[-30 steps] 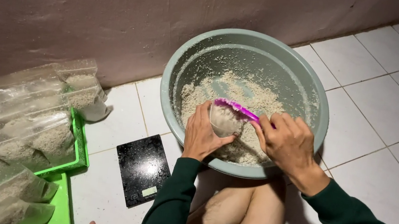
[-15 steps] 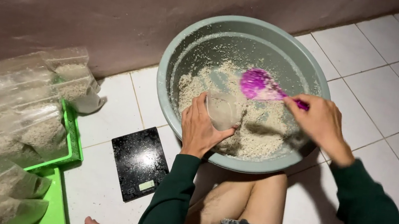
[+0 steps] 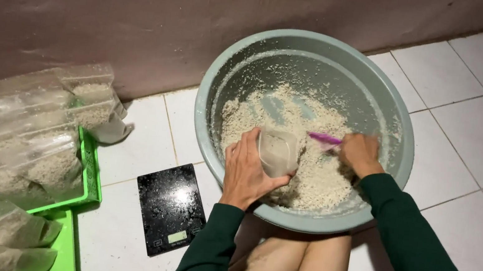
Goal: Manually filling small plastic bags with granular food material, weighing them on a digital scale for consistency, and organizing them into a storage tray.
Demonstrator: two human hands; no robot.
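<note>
A large grey-green basin (image 3: 400,145) stands on the tiled floor and holds a pale, crumbly grain mix (image 3: 323,178). Inside it, my left hand (image 3: 247,171) grips a clear plastic bag (image 3: 277,152) held open and partly filled with the mix. My right hand (image 3: 360,154) is shut on the handle of a pink scoop (image 3: 324,138), whose head is down in the mix just right of the bag. Both arms wear dark green sleeves.
A black kitchen scale (image 3: 170,207) lies on the tiles left of my knees. Green trays (image 3: 91,177) at the left carry several filled clear bags (image 3: 20,142). A dark wall runs behind the basin. My bare legs are under its near rim.
The pink scoop came up above the bag, then swung right and down into the mix. My left hand kept hold of the bag throughout.
</note>
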